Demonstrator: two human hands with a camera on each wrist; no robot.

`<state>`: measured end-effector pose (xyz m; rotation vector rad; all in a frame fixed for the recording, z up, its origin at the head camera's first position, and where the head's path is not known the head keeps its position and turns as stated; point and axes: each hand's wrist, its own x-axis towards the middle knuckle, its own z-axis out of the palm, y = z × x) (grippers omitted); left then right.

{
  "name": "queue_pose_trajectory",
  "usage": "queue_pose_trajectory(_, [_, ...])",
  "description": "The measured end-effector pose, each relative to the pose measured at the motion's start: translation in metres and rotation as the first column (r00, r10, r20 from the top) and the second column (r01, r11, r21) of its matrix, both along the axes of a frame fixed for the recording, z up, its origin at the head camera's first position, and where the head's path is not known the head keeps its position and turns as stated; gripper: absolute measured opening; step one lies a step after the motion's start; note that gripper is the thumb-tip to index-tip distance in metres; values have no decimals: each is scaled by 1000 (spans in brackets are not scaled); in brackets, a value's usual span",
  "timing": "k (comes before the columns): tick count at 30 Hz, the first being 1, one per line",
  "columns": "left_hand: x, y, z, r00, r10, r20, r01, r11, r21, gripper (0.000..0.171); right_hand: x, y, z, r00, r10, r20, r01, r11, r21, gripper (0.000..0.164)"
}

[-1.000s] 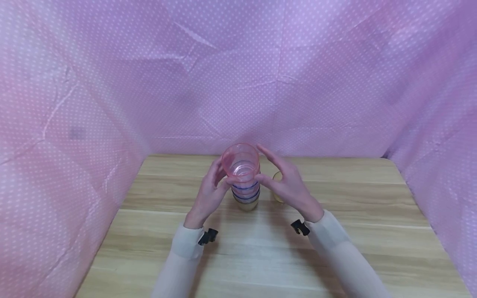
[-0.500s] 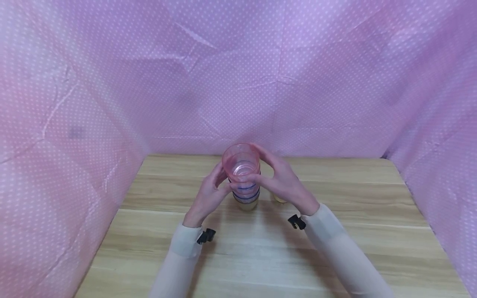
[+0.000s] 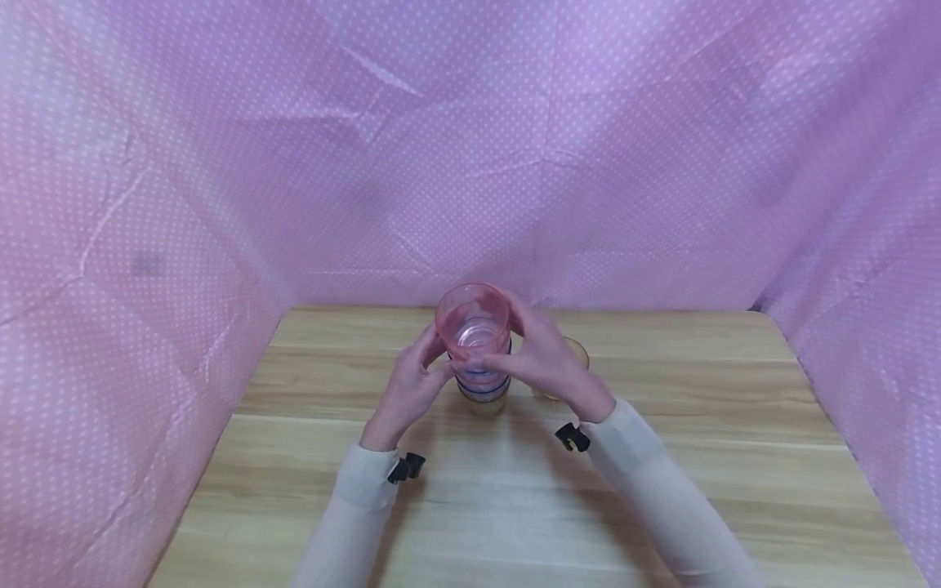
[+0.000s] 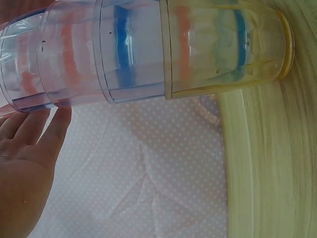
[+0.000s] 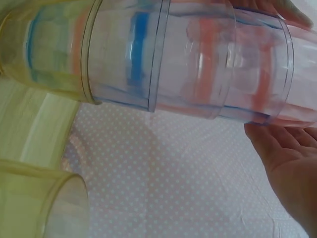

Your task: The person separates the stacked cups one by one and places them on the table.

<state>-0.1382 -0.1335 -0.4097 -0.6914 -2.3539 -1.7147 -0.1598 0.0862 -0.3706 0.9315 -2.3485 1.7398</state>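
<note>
- Your left hand (image 3: 412,385) curves round the upper left side of a stack (image 4: 133,54) of see-through cups, thumb in front.
- Your right hand (image 3: 546,359) grips the same stack from the right, thumb also in front, near the left thumb.
- The stack stands upright on the table (image 3: 470,531), a pink cup (image 3: 470,318) on top with its mouth up, a yellow cup (image 4: 225,47) at the bottom.
- Beside it, partly hidden by your right hand, stands a lone yellow cup (image 5: 29,206), mouth up.
- Pink dotted cloth (image 3: 544,122) surrounds the table's back and sides.
</note>
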Motion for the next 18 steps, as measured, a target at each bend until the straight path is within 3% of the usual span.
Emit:
queue_pose_trajectory(10, [2,3,0,998,30,-48,-31,999,-28,62,0,-1,-9,996,-30,-80,27,999,-37,86])
queue_pose_trajectory(18, [3,3,-1,997,32,-64,-34,999,-36,61,1,-2,-11,995,-34,-93,27,997,-73,88])
